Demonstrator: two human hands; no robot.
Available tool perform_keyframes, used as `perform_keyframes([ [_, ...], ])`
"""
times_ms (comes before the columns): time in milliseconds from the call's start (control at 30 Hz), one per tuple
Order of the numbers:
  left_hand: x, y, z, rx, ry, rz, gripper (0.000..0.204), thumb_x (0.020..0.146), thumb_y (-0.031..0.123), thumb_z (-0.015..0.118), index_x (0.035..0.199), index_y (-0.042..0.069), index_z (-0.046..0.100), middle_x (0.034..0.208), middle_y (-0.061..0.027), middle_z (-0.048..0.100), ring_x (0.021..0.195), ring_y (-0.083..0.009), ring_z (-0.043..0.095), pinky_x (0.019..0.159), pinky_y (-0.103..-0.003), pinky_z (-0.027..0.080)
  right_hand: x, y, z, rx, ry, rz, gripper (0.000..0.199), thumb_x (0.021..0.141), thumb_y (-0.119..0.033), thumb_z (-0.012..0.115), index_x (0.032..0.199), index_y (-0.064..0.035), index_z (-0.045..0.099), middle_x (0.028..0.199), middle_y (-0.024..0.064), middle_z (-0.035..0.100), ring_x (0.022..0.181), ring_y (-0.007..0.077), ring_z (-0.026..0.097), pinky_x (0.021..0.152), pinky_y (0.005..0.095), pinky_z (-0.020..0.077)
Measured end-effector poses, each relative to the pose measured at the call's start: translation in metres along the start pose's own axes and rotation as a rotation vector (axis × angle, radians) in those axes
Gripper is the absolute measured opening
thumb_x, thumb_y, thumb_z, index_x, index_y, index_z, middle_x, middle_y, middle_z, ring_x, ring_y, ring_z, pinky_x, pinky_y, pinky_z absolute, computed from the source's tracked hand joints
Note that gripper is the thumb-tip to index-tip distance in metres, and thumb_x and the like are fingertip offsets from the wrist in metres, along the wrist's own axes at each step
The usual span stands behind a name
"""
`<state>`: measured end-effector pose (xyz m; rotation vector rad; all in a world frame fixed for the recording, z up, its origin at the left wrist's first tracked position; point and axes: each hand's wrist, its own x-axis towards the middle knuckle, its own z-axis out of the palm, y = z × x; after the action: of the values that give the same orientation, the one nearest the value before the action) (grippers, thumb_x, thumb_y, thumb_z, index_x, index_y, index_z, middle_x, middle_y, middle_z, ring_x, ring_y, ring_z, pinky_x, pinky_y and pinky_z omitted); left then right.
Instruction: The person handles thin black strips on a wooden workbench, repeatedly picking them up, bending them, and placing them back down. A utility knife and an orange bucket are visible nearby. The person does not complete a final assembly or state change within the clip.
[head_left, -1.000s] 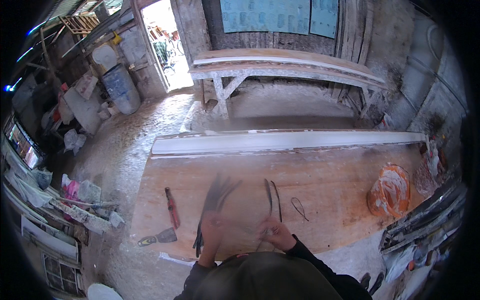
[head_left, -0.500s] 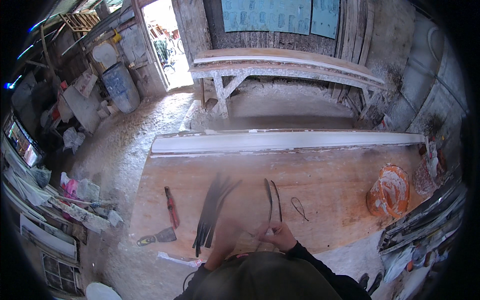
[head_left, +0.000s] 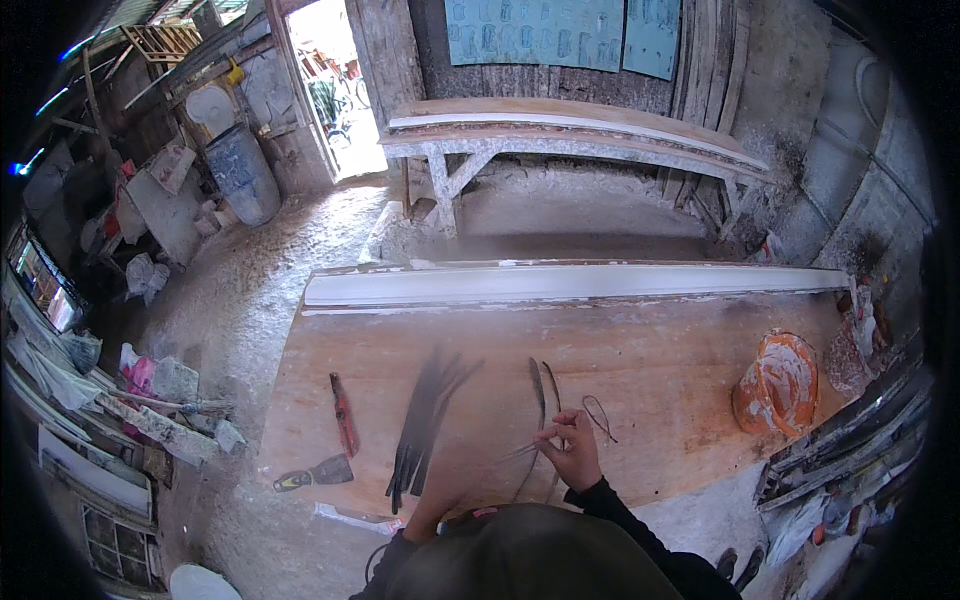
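The hands (head_left: 575, 450) are bare, sleeves (head_left: 632, 522) black, cap (head_left: 530, 560) dark and rounded.

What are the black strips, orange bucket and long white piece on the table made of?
Black strips: maybe rubber or plastic; they look thin, dark and dull, though blurred. Orange bucket: probably plastic, with a bright, white-smeared wall. Long white piece: perhaps plaster, since it looks smooth, matte and chalky, but paint could look similar.

left hand (head_left: 450, 482) blurred, dark strips (head_left: 410, 465) hazy at far ends, thin item (head_left: 518, 454) in right hand (head_left: 574, 447) too small to tell, cap (head_left: 530, 560) hiding part of table (head_left: 680, 390), blue panel (head_left: 535, 30) cut off at top
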<state>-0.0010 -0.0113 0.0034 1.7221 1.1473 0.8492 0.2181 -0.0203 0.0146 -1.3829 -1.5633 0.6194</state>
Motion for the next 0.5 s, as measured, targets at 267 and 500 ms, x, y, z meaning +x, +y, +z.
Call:
perform_keyframes([
  [267,0.004,-0.013,0.001,-0.29,0.481,-0.184,0.009,0.066,0.004,0.071,0.069,0.002,0.063,0.076,-0.0061,0.054,0.071,-0.0148,0.054,0.065,-0.025,0.044,-0.001,-0.041,-0.006,0.673,-0.834,0.202,0.014,0.074,-0.013,0.068,0.086,-0.0063,0.066,0.117,0.01,0.047,0.108,0.0221,0.046,0.089,0.0323,0.0368],
  [500,-0.005,-0.024,0.017,-0.058,0.319,-0.118,0.009,0.071,0.004,0.067,0.079,0.002,0.064,0.077,-0.0061,0.054,0.072,-0.0157,0.054,0.065,-0.025,0.042,-0.008,-0.017,0.0,0.716,-0.65,0.177,0.011,0.075,-0.008,0.066,0.085,-0.0026,0.064,0.093,0.0091,0.06,0.098,0.0182,0.052,0.085,0.0297,0.0387],
])
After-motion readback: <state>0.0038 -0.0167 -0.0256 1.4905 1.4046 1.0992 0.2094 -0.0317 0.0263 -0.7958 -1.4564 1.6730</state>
